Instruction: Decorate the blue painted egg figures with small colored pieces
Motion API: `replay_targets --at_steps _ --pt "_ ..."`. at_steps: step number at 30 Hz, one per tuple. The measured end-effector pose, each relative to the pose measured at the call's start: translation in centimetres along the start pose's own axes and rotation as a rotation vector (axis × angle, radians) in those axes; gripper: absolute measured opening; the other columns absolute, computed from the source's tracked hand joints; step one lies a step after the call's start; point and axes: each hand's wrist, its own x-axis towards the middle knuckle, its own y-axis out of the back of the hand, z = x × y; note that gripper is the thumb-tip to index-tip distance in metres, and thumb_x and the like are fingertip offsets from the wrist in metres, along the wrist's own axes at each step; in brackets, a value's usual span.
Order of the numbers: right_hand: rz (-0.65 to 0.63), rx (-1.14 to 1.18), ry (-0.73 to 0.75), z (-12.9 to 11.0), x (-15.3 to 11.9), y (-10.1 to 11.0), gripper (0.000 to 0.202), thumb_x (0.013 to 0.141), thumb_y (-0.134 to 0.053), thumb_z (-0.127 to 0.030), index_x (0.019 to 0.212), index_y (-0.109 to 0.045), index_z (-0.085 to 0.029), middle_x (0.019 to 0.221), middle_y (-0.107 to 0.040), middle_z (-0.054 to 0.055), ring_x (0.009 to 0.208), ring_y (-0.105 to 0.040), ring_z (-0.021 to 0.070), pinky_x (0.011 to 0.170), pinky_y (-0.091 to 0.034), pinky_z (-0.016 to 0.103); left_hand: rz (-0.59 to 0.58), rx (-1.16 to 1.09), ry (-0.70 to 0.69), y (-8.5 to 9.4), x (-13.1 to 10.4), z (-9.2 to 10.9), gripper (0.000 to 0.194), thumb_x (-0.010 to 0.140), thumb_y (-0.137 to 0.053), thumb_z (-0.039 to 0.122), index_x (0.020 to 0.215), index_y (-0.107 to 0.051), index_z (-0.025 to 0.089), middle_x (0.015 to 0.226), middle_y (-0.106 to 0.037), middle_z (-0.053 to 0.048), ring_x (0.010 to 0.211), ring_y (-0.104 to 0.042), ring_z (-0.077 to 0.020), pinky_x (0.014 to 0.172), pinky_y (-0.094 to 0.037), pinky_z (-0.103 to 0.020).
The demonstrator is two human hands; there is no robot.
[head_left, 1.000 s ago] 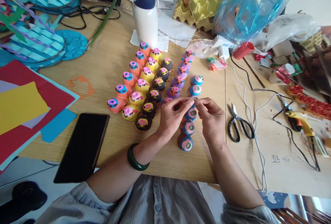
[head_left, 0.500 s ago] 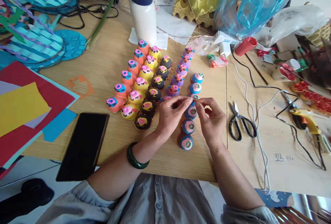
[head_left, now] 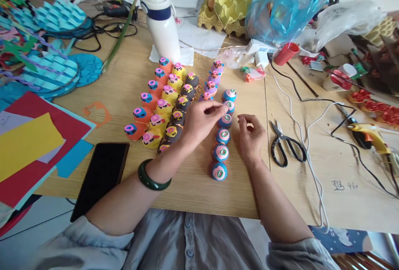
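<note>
My left hand (head_left: 202, 122), with a dark green bangle (head_left: 154, 175) on its wrist, reaches over the row of blue painted domes (head_left: 220, 153). Its thumb and forefinger are pinched together at the second dome from the far end, which has a pink patch and a green ring on top. Whatever lies between those fingertips is too small to name. Just right of the row, my right hand (head_left: 252, 139) is held with thumb and forefinger curled together; any small thing in it is hidden. Left of the blue row stand purple domes (head_left: 211, 88), partly covered by my left hand.
Orange domes (head_left: 146, 100), yellow domes (head_left: 163, 107) and black domes (head_left: 177, 117) stand in rows further left. Scissors (head_left: 285, 142), white cables (head_left: 307, 145) and a glue gun (head_left: 368, 133) lie right. A phone (head_left: 101, 174) lies front left; a white bottle (head_left: 162, 29) stands behind.
My hands, together over the blue row before, are now apart. The left fingertips have come to the second dome from the far end; the right hand sits to the row's right. The view has shifted slightly.
</note>
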Motion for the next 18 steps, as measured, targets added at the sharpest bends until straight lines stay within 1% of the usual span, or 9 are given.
replay_targets --at_steps 3,5,7,10,14,18 --pt "-0.012 -0.032 0.100 0.1 -0.3 -0.2 0.018 0.096 -0.058 -0.030 0.085 -0.071 -0.022 0.083 -0.071 0.003 0.077 -0.062 0.0168 0.065 -0.049 0.030 0.023 0.099 -0.108 -0.3 3.7 -0.4 0.017 0.084 -0.071 0.029 0.077 -0.080 0.016 0.063 -0.065 0.000 0.058 -0.050 -0.0118 0.057 -0.037 -0.026" --pt "-0.011 -0.053 0.173 0.2 -0.3 -0.2 0.018 0.097 -0.057 -0.029 0.086 -0.070 -0.022 0.081 -0.070 0.003 0.077 -0.061 0.0174 0.063 -0.049 0.030 0.018 0.164 -0.127 -0.8 5.9 -1.1 0.014 0.082 -0.072 0.025 0.076 -0.079 0.014 0.062 -0.064 0.000 0.060 -0.050 -0.0120 0.058 -0.035 -0.026" --pt "-0.008 -0.067 0.214 0.5 -0.2 -0.2 0.017 0.097 -0.057 -0.027 0.086 -0.069 -0.022 0.079 -0.068 0.003 0.076 -0.059 0.0179 0.062 -0.048 0.031 -0.006 0.220 -0.113 -1.2 7.3 -1.5 0.013 0.081 -0.072 0.023 0.076 -0.079 0.014 0.062 -0.065 0.000 0.060 -0.050 -0.0121 0.059 -0.035 -0.026" --pt "-0.006 -0.082 0.223 0.9 -0.1 -0.3 0.017 0.097 -0.057 -0.026 0.086 -0.068 -0.023 0.077 -0.067 0.003 0.075 -0.057 0.0183 0.063 -0.048 0.032 -0.040 0.291 -0.112 -1.5 8.3 -1.6 0.011 0.081 -0.072 0.021 0.074 -0.078 0.015 0.060 -0.065 0.001 0.059 -0.050 -0.0123 0.059 -0.034 -0.025" --pt "-0.026 -0.082 0.221 1.1 -0.1 -0.5 0.018 0.099 -0.056 -0.028 0.086 -0.068 -0.023 0.078 -0.066 0.003 0.075 -0.057 0.0187 0.064 -0.049 0.033 -0.084 0.390 -0.104 -1.5 8.6 -0.8 0.009 0.080 -0.074 0.019 0.076 -0.079 0.013 0.066 -0.070 -0.002 0.060 -0.053 -0.0132 0.060 -0.036 -0.026" --pt "-0.045 -0.078 0.217 1.1 -0.2 -0.6 0.017 0.099 -0.056 -0.028 0.087 -0.068 -0.024 0.078 -0.067 0.004 0.076 -0.058 0.0193 0.065 -0.049 0.034 -0.127 0.455 -0.114 -1.7 8.9 -0.3 0.010 0.082 -0.074 0.019 0.079 -0.081 0.011 0.063 -0.067 -0.002 0.061 -0.054 -0.0138 0.064 -0.038 -0.027"
